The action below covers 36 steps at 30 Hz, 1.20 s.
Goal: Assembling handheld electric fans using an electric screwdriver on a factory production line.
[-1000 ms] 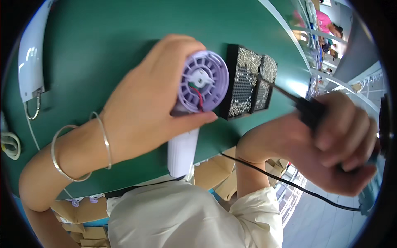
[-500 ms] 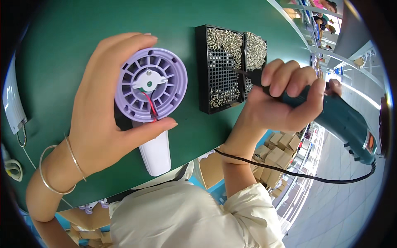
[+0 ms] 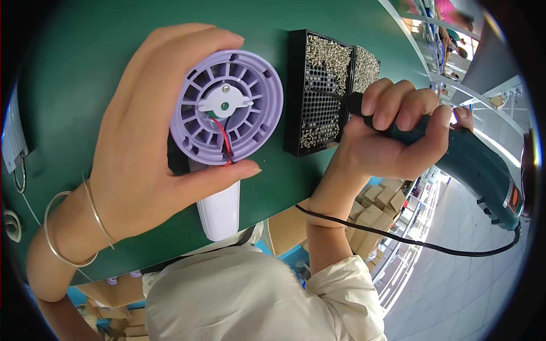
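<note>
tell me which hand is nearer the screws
Right. The right hand is close at the lower right of the screws, gripping the power screwdriver. The left hand is farther off to their left, holding the purple fan.

Left of centre, a housing [image 3: 245,117] is showing lilac in spoked rings, its handle [image 3: 219,213] white, one wire [image 3: 224,137] red. Green is filling the bench [image 3: 273,190]; black is bordering a dot-gridded tray [image 3: 294,94]; dark teal is colouring the power screwdriver [image 3: 473,165].
</note>
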Each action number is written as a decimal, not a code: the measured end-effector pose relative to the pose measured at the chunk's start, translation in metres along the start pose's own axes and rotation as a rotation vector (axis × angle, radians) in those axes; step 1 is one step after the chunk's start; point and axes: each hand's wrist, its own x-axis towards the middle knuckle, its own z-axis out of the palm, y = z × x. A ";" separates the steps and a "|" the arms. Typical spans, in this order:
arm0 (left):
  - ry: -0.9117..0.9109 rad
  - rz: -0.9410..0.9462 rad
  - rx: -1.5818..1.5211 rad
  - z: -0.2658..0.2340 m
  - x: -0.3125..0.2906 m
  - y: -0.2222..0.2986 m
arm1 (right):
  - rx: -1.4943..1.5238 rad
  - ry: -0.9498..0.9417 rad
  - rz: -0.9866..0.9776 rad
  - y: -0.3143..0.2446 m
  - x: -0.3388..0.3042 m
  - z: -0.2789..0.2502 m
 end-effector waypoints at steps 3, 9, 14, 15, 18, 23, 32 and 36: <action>0.004 0.006 -0.003 0.000 0.000 0.000 | -0.023 -0.018 -0.015 -0.001 0.000 -0.001; 0.027 0.013 -0.035 0.001 -0.001 -0.001 | 0.006 -0.015 -0.039 -0.006 -0.004 -0.001; 0.045 0.038 -0.038 0.004 0.000 0.001 | 0.014 0.134 -0.082 -0.052 -0.002 0.015; 0.049 0.027 -0.033 0.004 -0.001 -0.001 | 0.160 0.104 -0.090 -0.058 -0.004 0.019; 0.080 0.028 -0.046 0.005 -0.002 0.000 | 0.383 -0.065 -0.092 -0.068 -0.005 0.034; 0.087 -0.016 -0.124 0.008 -0.003 0.000 | 0.332 -0.226 -0.077 -0.065 -0.008 0.048; 0.082 -0.022 -0.114 0.009 -0.004 0.004 | 0.207 -0.255 -0.122 -0.060 -0.019 0.064; 0.094 -0.029 -0.099 0.012 -0.004 0.000 | 0.169 -0.413 -0.069 -0.052 -0.014 0.056</action>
